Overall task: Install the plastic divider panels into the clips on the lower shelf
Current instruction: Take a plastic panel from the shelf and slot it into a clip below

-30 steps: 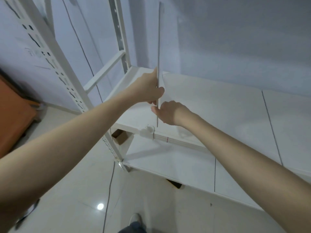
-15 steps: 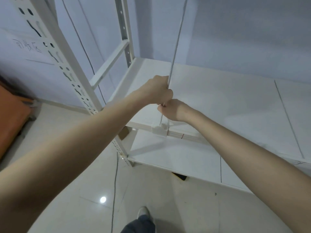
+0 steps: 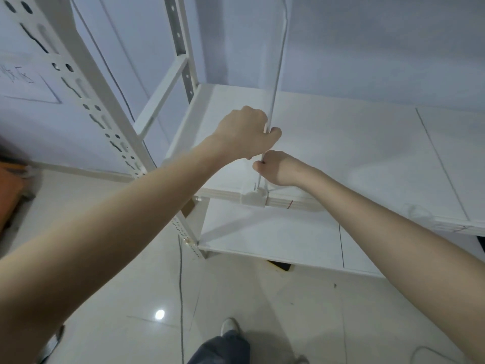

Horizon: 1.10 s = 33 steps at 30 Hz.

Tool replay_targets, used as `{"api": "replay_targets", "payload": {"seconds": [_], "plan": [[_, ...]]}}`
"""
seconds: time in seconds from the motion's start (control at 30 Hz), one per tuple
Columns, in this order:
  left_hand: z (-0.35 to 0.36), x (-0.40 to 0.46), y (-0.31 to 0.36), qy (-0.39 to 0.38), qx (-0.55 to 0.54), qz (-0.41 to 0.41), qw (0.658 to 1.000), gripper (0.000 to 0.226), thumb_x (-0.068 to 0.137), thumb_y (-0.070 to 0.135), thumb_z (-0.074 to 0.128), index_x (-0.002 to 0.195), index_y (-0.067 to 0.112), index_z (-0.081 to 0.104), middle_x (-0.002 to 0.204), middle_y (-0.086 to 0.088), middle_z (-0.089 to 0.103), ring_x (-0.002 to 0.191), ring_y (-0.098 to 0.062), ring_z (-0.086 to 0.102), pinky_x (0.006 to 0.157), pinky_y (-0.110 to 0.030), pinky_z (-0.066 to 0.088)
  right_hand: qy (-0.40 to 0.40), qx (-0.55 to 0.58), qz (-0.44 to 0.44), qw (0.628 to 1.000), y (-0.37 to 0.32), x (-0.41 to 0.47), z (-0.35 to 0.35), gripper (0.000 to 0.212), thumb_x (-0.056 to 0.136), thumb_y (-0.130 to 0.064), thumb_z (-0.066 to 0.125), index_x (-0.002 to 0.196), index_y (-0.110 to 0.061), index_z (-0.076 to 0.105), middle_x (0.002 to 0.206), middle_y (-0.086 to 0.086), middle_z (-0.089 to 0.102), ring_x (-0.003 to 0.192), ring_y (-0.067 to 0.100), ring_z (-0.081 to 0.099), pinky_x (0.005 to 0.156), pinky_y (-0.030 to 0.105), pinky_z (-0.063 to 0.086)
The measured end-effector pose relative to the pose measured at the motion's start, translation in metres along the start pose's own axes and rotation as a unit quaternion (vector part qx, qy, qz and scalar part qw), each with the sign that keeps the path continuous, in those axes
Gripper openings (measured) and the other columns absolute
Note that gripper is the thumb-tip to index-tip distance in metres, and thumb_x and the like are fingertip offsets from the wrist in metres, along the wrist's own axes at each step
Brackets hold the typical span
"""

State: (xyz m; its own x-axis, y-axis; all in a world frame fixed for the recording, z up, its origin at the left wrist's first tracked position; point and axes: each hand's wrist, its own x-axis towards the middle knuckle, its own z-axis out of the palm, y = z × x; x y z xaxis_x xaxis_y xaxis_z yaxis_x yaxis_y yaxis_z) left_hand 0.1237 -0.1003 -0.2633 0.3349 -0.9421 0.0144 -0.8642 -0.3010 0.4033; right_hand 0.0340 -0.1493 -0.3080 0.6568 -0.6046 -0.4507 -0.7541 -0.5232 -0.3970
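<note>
A thin clear plastic divider panel [image 3: 277, 64] stands on edge above the white shelf [image 3: 354, 153], seen edge-on as a pale strip running up out of frame. Its lower front corner sits in a white clip [image 3: 252, 197] fixed on the shelf's front edge. My left hand [image 3: 245, 134] is closed around the panel's front edge. Just below it, my right hand [image 3: 275, 168] pinches the same edge right above the clip. How deep the panel sits in the clip I cannot tell.
White perforated uprights [image 3: 86, 101] and a cross rail [image 3: 162, 95] frame the rack's left end. A lower shelf [image 3: 275, 237] lies beneath. An orange object [image 3: 10, 190] stands at far left. A cable [image 3: 180, 298] and my shoe [image 3: 228, 327] are on the tiled floor.
Both hands have brought the panel down from above the shelf edge; its lower corner now meets the clip. The panel's top leans more to the right.
</note>
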Motion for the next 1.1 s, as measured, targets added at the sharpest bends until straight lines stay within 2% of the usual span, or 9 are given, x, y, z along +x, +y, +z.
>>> {"api": "replay_targets", "payload": {"seconds": [0.1,0.17,0.23,0.37,0.5,0.63,0.9,1.1], "plan": [[-0.005,-0.002,0.003,0.031,0.055,0.016,0.998,0.042,0.087,0.028,0.047,0.052,0.012,0.031,0.054,-0.002,0.039,0.063,-0.029,0.047,0.046,-0.023,0.03,0.013,-0.005,-0.002,1.0,-0.002,-0.003,0.0,0.039,0.095,-0.024,0.029,0.058,-0.012,0.028,0.061,0.003,0.035,0.053,0.017,0.032,0.049,0.03,0.023],[-0.008,-0.003,0.005,0.038,0.066,0.019,0.997,0.04,0.088,0.026,0.046,0.055,0.013,0.028,0.059,-0.001,0.034,0.069,-0.03,0.045,0.049,-0.028,0.029,0.017,-0.006,-0.004,1.0,-0.004,-0.005,-0.002,0.039,0.095,-0.024,0.03,0.058,-0.012,0.027,0.061,0.003,0.034,0.053,0.017,0.032,0.049,0.03,0.023],[-0.011,-0.003,0.005,0.044,0.062,0.02,0.997,0.04,0.089,0.025,0.046,0.056,0.013,0.028,0.059,-0.001,0.033,0.07,-0.03,0.044,0.056,-0.028,0.031,0.018,-0.003,-0.009,1.0,-0.007,-0.007,-0.005,0.039,0.095,-0.024,0.03,0.057,-0.013,0.024,0.06,0.003,0.031,0.052,0.018,0.029,0.049,0.03,0.022],[-0.016,-0.007,0.003,0.039,0.063,0.019,0.997,0.038,0.089,0.024,0.045,0.056,0.012,0.029,0.058,-0.002,0.034,0.068,-0.03,0.044,0.047,-0.027,0.026,0.008,-0.002,-0.011,1.0,-0.012,-0.008,-0.005,0.039,0.094,-0.023,0.03,0.057,-0.013,0.023,0.059,0.004,0.029,0.051,0.019,0.027,0.049,0.031,0.02],[-0.01,-0.01,0.003,0.022,0.066,0.008,0.998,0.036,0.091,0.025,0.042,0.059,0.011,0.032,0.061,-0.001,0.034,0.073,-0.029,0.045,0.063,-0.031,0.033,0.009,0.008,-0.005,1.0,-0.011,-0.005,0.004,0.036,0.094,-0.023,0.029,0.06,-0.012,0.027,0.062,0.003,0.034,0.053,0.018,0.03,0.05,0.031,0.024],[-0.004,-0.01,0.003,0.009,0.055,-0.01,0.998,0.036,0.092,0.023,0.038,0.059,0.012,0.031,0.062,-0.001,0.035,0.075,-0.03,0.046,0.066,-0.031,0.034,0.014,0.014,-0.004,1.0,-0.011,-0.006,0.004,0.036,0.094,-0.022,0.029,0.059,-0.012,0.027,0.062,0.003,0.035,0.053,0.017,0.031,0.05,0.03,0.025],[-0.005,-0.009,0.005,0.009,0.033,-0.023,0.999,0.036,0.092,0.023,0.037,0.057,0.014,0.033,0.062,0.0,0.039,0.076,-0.029,0.048,0.067,-0.03,0.035,0.021,0.006,-0.005,1.0,-0.01,-0.008,0.0,0.035,0.095,-0.023,0.028,0.061,-0.012,0.028,0.062,0.003,0.034,0.053,0.018,0.031,0.051,0.031,0.025],[-0.001,-0.01,0.009,0.01,0.047,-0.029,0.998,0.038,0.093,0.022,0.037,0.057,0.013,0.029,0.061,-0.001,0.035,0.076,-0.029,0.045,0.066,-0.03,0.032,0.017,0.028,-0.001,0.999,-0.006,-0.006,0.004,0.036,0.095,-0.022,0.028,0.06,-0.012,0.028,0.064,0.003,0.035,0.056,0.018,0.032,0.051,0.03,0.026]]}}
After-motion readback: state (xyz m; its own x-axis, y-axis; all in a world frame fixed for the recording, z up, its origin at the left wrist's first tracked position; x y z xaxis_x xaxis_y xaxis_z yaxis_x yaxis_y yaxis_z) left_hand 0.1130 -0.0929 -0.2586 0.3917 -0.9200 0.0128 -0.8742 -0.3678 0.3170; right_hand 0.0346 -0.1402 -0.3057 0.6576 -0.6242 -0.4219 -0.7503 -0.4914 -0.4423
